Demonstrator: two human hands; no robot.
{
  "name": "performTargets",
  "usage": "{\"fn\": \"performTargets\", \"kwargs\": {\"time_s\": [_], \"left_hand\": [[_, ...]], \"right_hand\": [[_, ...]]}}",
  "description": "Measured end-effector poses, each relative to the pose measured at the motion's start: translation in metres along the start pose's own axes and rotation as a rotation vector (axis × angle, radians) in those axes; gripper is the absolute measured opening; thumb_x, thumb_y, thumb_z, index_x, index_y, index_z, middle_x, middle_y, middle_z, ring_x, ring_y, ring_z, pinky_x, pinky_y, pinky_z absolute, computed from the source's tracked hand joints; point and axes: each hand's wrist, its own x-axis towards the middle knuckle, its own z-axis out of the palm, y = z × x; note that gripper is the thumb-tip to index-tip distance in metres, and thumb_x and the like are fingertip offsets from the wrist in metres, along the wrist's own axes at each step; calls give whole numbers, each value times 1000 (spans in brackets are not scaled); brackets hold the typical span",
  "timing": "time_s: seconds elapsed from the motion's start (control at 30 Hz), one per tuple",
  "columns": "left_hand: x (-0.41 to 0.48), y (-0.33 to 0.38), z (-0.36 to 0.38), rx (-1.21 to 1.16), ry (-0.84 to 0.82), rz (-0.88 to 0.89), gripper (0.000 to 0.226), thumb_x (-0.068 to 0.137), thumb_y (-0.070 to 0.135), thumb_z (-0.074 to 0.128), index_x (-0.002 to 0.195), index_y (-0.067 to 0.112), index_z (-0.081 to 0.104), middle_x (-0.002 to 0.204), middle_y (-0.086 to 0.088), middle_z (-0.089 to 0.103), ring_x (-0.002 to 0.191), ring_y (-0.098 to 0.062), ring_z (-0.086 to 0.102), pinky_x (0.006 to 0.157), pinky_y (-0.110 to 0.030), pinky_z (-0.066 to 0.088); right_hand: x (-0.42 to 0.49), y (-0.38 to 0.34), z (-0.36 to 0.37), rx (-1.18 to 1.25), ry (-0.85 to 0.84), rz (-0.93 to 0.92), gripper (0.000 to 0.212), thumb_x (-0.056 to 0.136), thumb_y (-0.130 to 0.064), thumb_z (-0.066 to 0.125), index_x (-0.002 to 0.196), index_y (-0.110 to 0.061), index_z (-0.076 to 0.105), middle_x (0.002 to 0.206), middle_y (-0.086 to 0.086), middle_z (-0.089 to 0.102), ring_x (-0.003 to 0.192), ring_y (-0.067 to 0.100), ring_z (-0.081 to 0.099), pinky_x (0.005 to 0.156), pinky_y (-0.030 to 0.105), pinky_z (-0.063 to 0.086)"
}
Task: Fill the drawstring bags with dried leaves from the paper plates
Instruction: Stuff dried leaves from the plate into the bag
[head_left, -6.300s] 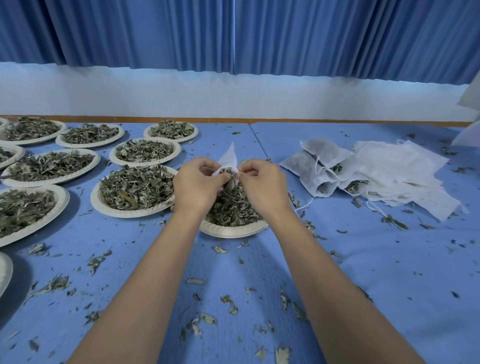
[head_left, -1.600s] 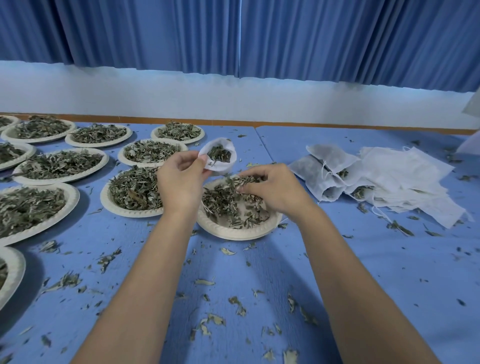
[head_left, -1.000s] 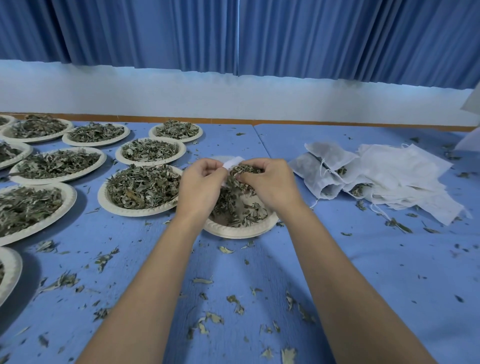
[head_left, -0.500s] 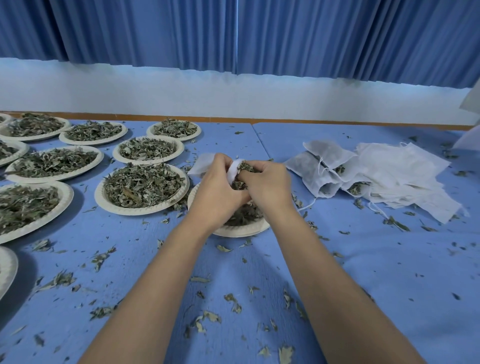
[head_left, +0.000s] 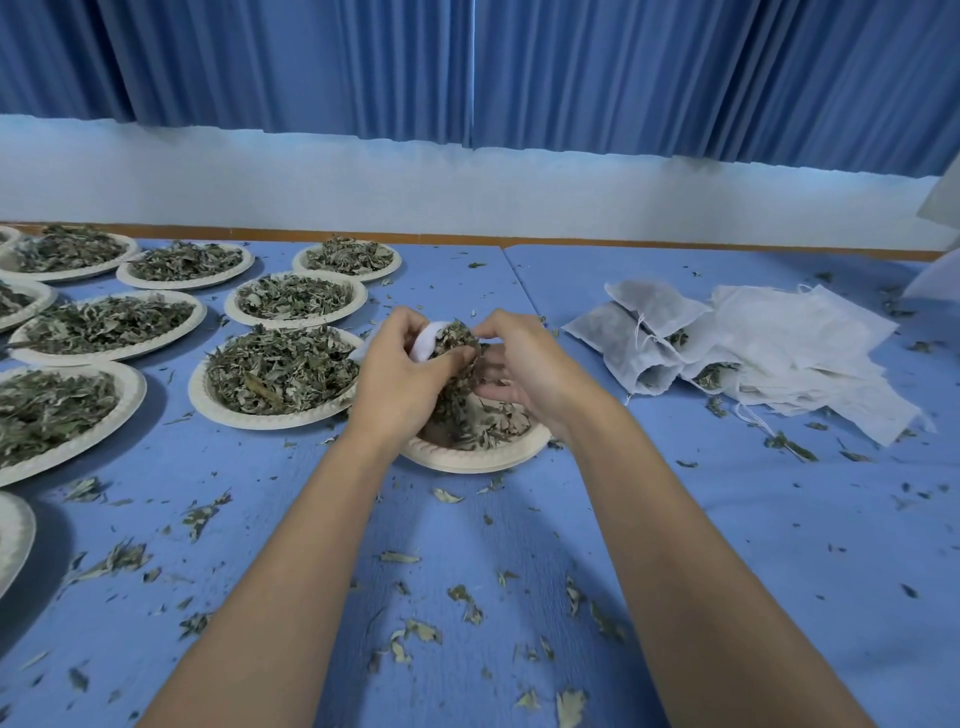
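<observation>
Over a paper plate (head_left: 480, 457) at the middle of the blue table, my left hand (head_left: 397, 376) grips a small white drawstring bag (head_left: 423, 344). Its mouth faces right and is stuffed with dried leaves (head_left: 457, 340). My right hand (head_left: 527, 366) meets it from the right, thumb and forefinger pinching leaves at the bag's mouth, the other fingers spread below. A clump of leaves hangs from the bag down to the plate. Most of the bag is hidden behind my left hand.
Several paper plates heaped with dried leaves (head_left: 280, 371) fill the left side of the table. A pile of white bags (head_left: 789, 353), some holding leaves (head_left: 636, 338), lies at the right. Loose leaf bits litter the blue table (head_left: 779, 545). A white wall and blue curtains stand behind.
My right hand took leaves from the plate and brought them to the bag. In the last half second both hands rose slightly and more leaves bulge from the bag's mouth.
</observation>
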Motion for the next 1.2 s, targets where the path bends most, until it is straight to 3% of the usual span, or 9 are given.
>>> {"fn": "performTargets", "kwargs": {"time_s": [0.07, 0.23, 0.37, 0.47, 0.6, 0.8, 0.87, 1.03, 1.2], "left_hand": [[0, 0, -1, -11, -11, 0, 31, 79, 13, 76, 83, 12, 45, 72, -3, 44, 58, -8, 38, 52, -17, 34], [0, 1, -3, -46, -45, -5, 33, 78, 11, 76, 77, 18, 44, 72, 0, 45, 58, -4, 40, 56, -16, 36], [-1, 4, -5, -30, -103, -5, 34, 78, 12, 76, 75, 19, 43, 75, -6, 46, 63, -10, 42, 60, -22, 38], [-1, 5, -7, -77, -134, -33, 32, 79, 9, 74, 76, 19, 44, 72, -3, 51, 67, -15, 48, 67, -33, 43], [0, 4, -12, -94, -169, -51, 31, 82, 8, 72, 77, 18, 43, 69, 1, 51, 69, -16, 50, 70, -36, 45], [3, 0, -14, -126, -162, -67, 31, 81, -1, 70, 77, 16, 44, 72, -4, 56, 65, -15, 53, 62, -28, 48], [5, -1, -14, -102, -137, -64, 31, 81, 0, 70, 76, 16, 44, 71, -3, 55, 63, -13, 51, 59, -26, 47], [11, -4, -12, 134, -4, 13, 36, 82, -5, 63, 70, 18, 39, 64, 1, 45, 54, -10, 37, 48, -21, 34], [15, 2, -8, 334, 221, 74, 39, 75, -14, 53, 63, 19, 38, 62, 3, 43, 52, -9, 35, 41, -15, 29]], "right_hand": [[0, 0, -2, 24, -2, 6, 31, 94, -18, 42, 122, -6, 48, 108, 14, 60, 85, 21, 60, 84, 34, 54], [-1, 1, -10, 180, 70, -11, 18, 95, -7, 44, 84, -12, 57, 67, 3, 67, 54, 18, 67, 60, 26, 58], [5, 10, -13, -22, 216, -152, 14, 93, -9, 52, 84, -15, 61, 85, 1, 63, 60, 18, 66, 59, 26, 58], [5, 14, -16, -39, 124, -199, 23, 89, -3, 54, 86, -20, 69, 91, 2, 69, 75, 14, 66, 68, 26, 58], [4, 15, -20, -21, 64, -241, 23, 86, -2, 57, 89, -19, 72, 80, -8, 70, 72, 0, 65, 64, 14, 55], [12, 22, -10, -114, 130, -319, 24, 82, 2, 64, 78, -21, 67, 78, 5, 68, 76, 21, 67, 80, 37, 58], [13, 23, -7, -168, 192, -331, 20, 79, -1, 67, 75, -21, 68, 75, 5, 69, 74, 21, 68, 80, 40, 58], [13, 23, -9, -135, 208, -347, 24, 78, 3, 67, 68, -20, 66, 58, -5, 65, 53, 7, 63, 65, 27, 56], [11, 20, -6, -175, 208, -360, 23, 76, -4, 72, 66, -23, 66, 60, -2, 68, 61, 15, 67, 77, 41, 59]]}}
